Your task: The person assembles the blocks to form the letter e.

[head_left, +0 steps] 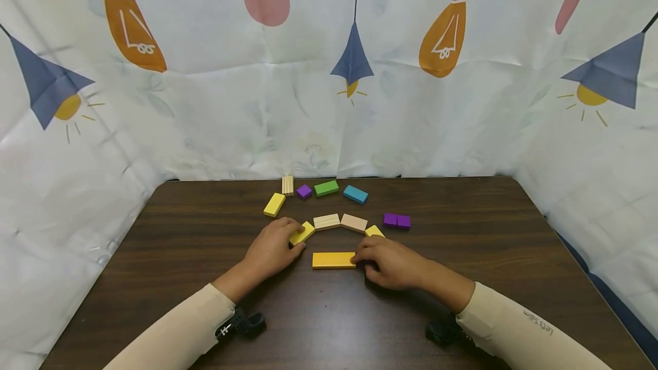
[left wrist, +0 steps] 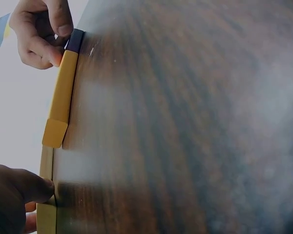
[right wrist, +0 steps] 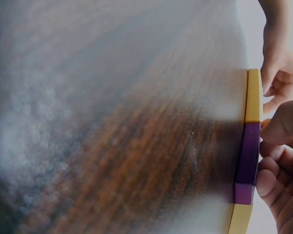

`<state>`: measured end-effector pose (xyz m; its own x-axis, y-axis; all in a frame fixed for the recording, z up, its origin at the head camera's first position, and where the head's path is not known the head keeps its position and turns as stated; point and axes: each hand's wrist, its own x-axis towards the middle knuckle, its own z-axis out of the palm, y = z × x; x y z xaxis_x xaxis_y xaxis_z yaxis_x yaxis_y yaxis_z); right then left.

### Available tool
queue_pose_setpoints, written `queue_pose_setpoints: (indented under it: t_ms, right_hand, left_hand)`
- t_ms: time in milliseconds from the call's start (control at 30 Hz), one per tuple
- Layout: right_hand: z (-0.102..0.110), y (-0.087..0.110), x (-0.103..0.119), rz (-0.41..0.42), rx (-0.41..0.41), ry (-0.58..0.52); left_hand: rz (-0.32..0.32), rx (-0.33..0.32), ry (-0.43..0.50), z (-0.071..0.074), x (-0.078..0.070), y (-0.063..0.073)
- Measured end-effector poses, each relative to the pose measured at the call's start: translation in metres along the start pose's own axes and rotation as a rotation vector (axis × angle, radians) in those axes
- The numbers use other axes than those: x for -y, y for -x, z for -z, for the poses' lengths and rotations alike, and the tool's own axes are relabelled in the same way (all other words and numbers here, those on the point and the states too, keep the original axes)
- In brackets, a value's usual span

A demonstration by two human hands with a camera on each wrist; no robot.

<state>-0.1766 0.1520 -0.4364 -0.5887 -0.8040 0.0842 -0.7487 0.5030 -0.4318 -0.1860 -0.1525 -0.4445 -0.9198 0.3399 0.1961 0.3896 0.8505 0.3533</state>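
Note:
In the head view my left hand (head_left: 272,244) pinches a yellow block (head_left: 303,233) at the left end of a curved row. The row continues with two pale wooden blocks (head_left: 327,222) and a yellow block (head_left: 374,231) at its right end. My right hand (head_left: 393,263) holds a purple block (right wrist: 249,153), seen in the right wrist view against the right end of a long yellow block (head_left: 333,260). From the head camera that purple block is hidden under the hand. Thumb and fingertips (right wrist: 267,183) of the right hand lie along its far side.
Two purple blocks (head_left: 397,221) lie together right of the row. Behind it are a yellow block (head_left: 275,204), a ridged pale block (head_left: 288,185), a purple block (head_left: 304,191), a green block (head_left: 326,188) and a blue block (head_left: 356,194). A printed curtain (head_left: 308,130) stands behind the dark table (head_left: 205,216).

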Motion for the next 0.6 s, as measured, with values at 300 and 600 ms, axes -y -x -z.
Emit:
queue_pose_setpoints:
  t_ms: [300,600]
  right_hand:
    - [0.0005,0.0,0.0019,0.007,-0.009,0.003]
    - [-0.0003,0.0002,0.0016,0.01,-0.013,0.006]
  left_hand:
    - [-0.014,-0.016,0.005,-0.0015,0.0006,0.0023]
    - [-0.025,-0.027,0.009,-0.0024,0.0011,0.0032]
